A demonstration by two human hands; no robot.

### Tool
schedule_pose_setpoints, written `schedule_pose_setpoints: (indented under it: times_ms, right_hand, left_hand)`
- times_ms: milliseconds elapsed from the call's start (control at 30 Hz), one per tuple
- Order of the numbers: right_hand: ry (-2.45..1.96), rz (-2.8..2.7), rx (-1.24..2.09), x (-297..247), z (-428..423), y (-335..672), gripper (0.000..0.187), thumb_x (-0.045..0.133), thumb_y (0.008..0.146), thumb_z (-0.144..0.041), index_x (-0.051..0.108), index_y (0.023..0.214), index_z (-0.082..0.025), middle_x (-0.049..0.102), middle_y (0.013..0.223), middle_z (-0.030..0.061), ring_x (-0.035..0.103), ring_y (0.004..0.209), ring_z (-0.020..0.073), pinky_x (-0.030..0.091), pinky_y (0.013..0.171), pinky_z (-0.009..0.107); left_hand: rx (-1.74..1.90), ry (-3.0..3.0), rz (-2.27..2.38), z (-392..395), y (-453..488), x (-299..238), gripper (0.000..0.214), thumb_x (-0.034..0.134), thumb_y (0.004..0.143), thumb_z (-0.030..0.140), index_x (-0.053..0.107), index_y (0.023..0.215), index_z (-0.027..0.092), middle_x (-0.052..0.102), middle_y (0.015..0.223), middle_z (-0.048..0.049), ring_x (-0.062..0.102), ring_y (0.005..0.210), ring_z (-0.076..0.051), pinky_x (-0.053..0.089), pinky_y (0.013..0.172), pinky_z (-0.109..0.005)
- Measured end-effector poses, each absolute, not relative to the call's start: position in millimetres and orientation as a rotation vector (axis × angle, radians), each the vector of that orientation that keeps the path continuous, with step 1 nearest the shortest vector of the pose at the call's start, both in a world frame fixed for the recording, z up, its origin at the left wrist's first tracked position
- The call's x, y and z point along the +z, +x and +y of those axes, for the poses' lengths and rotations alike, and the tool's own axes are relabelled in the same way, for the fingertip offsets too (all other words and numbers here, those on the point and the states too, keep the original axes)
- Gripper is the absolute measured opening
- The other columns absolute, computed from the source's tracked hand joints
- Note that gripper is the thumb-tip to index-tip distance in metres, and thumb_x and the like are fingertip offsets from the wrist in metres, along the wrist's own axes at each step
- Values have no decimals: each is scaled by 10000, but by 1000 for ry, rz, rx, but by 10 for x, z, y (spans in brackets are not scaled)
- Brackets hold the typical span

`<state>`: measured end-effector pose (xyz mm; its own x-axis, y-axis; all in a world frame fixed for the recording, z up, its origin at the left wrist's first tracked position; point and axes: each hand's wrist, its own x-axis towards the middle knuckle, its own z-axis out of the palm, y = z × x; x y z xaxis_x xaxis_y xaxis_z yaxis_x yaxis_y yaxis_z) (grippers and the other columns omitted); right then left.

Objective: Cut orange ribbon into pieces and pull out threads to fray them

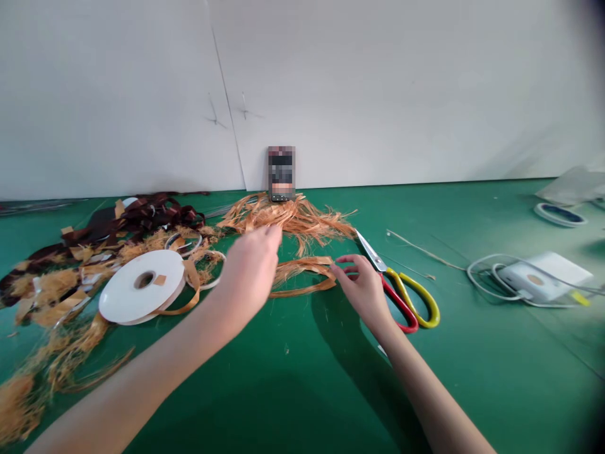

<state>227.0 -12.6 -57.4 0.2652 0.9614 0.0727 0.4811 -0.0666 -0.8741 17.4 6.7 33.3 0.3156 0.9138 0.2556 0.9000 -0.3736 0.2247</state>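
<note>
The scissors (401,304) have red and yellow handles; the fibre bundle (288,217) looks orange.

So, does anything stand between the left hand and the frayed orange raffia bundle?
Nothing visible does. The left hand reaches to the near edge of the frayed orange raffia bundle; whether the fingertips touch the strands, this view cannot settle.

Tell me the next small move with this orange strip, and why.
Probably pinch the orange strip loop with your right hand, since its fingers already reach the loop's end, while your left hand is up by the frayed orange tuft.
</note>
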Motion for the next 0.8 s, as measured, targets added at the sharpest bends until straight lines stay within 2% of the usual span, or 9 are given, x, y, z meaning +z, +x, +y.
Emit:
schedule_pose_setpoints:
  times_ms: [133, 267, 367, 533, 667, 733, 800]
  right_hand:
    - [-1504, -1366, 954, -528, -152, 2210, 337, 555, 822, -504, 596, 924, -185, 651, 790, 44, 640, 746, 191, 511, 689, 324]
    - [-1258, -1335, 1231, -478, -194, 2113, 323, 574, 827, -467, 599, 981, -184, 671, 970, 61, 673, 874, 190, 548, 765, 331]
    - [-1103, -1238, 1385, -482, -205, 2070, 257, 668, 773, -390, 626, 926, -188, 669, 941, 40, 659, 886, 177, 543, 794, 323]
    - [-1139, -1207, 1374, -559, -168, 2117, 249, 769, 664, -325, 633, 818, -185, 699, 853, 22, 677, 836, 172, 538, 830, 334]
    - [-1195, -1201, 1325, -615, -135, 2202, 273, 738, 684, -337, 594, 859, -186, 712, 838, 38, 703, 831, 201, 557, 818, 379]
    - [-1239, -1224, 1282, -640, -119, 2238, 276, 696, 712, -329, 578, 917, -185, 713, 838, 51, 709, 828, 210, 567, 793, 381]
    - [-1295, -1263, 1205, -668, -102, 2262, 254, 643, 740, -289, 561, 958, -189, 704, 929, 71, 708, 845, 203, 568, 785, 366]
  left_hand:
    - [591, 2286, 1490, 54, 437, -91, 183, 536, 763, 59, 454, 828, 208, 585, 802, -29, 568, 681, -176, 444, 640, -320]
    - [810, 2236, 1409, 21, 573, -354, 238, 523, 777, 63, 383, 886, 222, 537, 891, -27, 551, 699, -160, 442, 634, -312]
    - [836, 2206, 1399, -20, 640, -426, 256, 499, 774, 54, 334, 846, 236, 501, 862, -14, 536, 697, -162, 435, 617, -315]
    - [827, 2129, 1328, -116, 712, -453, 292, 488, 741, 9, 361, 875, 235, 529, 924, -49, 581, 819, -202, 491, 706, -369]
    - [816, 2113, 1163, -172, 640, -437, 340, 565, 787, 123, 409, 1073, 220, 565, 1097, -108, 596, 1009, -237, 521, 849, -400]
    - [796, 2220, 1213, -146, 545, -453, 309, 536, 829, 156, 431, 1117, 194, 578, 1125, -125, 585, 1066, -250, 505, 906, -421]
    - [749, 2382, 1311, -79, 426, -510, 286, 506, 865, 189, 462, 1146, 160, 590, 1163, -147, 552, 1144, -274, 467, 968, -455]
